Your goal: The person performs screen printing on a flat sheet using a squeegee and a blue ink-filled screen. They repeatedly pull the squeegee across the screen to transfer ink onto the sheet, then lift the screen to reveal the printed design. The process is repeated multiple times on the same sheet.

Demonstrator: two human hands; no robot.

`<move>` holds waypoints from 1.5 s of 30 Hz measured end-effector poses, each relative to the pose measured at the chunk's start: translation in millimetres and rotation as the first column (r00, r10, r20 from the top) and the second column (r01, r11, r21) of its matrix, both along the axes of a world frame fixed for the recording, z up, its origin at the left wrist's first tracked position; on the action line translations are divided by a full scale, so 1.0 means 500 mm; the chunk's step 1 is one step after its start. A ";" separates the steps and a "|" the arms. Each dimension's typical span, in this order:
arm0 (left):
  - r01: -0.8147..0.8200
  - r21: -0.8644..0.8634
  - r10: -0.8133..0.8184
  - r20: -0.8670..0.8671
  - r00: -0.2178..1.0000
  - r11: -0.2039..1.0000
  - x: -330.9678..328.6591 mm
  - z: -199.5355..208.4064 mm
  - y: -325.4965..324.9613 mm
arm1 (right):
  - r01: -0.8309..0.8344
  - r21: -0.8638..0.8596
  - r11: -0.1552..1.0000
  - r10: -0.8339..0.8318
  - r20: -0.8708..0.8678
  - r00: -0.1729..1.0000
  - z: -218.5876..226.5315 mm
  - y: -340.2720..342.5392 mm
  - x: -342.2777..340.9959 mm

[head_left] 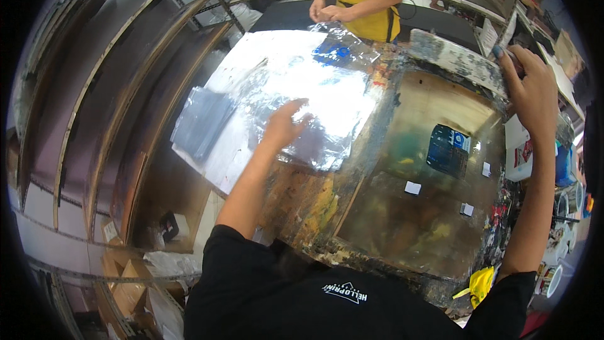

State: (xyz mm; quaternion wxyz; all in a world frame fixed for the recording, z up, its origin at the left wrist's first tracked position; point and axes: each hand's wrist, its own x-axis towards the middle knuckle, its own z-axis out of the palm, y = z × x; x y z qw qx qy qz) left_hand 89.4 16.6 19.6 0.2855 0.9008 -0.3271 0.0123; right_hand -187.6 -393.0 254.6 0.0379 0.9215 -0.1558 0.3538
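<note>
My left hand (286,126) is stretched over a stack of clear plastic sheets (314,148), its fingers apart and holding nothing. Strong glare on the plastic hides whether the fingertips touch it. My right hand (530,88) is raised at the far right, its fingers bent around the end of a paint-smeared whitish frame (450,55); the exact grip is partly hidden. Between my arms lies a stained, glossy printing board (384,220). On it rest a dark piece with blue and white print (448,151) and small white tabs (413,187).
Across the table, a person in a yellow shirt (368,0) has both hands near a clear bag with blue print (340,50). More plastic sheets (202,123) lie at the left on white paper (233,167). Shelving (119,88) stands left; containers (557,245) and a yellow cloth (481,284) are at right.
</note>
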 end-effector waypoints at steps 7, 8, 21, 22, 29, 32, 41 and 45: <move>0.039 0.305 -0.086 0.143 0.986 0.952 -0.140 -0.096 -0.081 | 0.015 0.056 0.998 -0.016 0.020 1.000 -0.003 -0.006 0.005; 0.017 0.250 -0.058 0.157 0.986 0.968 -0.144 -0.097 -0.085 | 0.013 0.056 0.998 -0.012 -0.024 1.000 -0.004 -0.005 0.003; 0.189 0.022 -0.188 -0.062 0.980 0.982 -0.278 0.030 -0.277 | -0.019 0.044 0.999 0.020 -0.014 1.000 -0.001 0.008 -0.002; 0.245 -0.002 -0.245 0.036 0.969 0.969 -0.309 0.023 -0.330 | -0.007 0.046 0.999 0.008 -0.030 1.000 0.000 0.009 -0.002; 0.348 0.025 -0.340 -0.158 0.927 0.937 -0.477 -0.039 -0.582 | 0.022 -0.035 0.999 -0.024 -0.036 0.999 -0.008 -0.002 -0.004; 0.493 0.059 -0.496 0.149 0.856 0.868 -0.455 -0.045 -0.537 | -0.047 -0.094 0.994 0.050 0.036 0.998 -0.018 -0.003 -0.007; -0.071 0.176 0.044 0.154 0.987 0.982 -0.315 -0.087 -0.403 | -0.049 -0.043 0.998 0.051 0.036 0.998 0.004 0.001 0.001; -0.044 0.009 0.043 0.077 0.996 0.999 -0.312 -0.132 -0.422 | -0.034 -0.062 0.997 0.038 0.063 0.997 -0.010 0.001 -0.003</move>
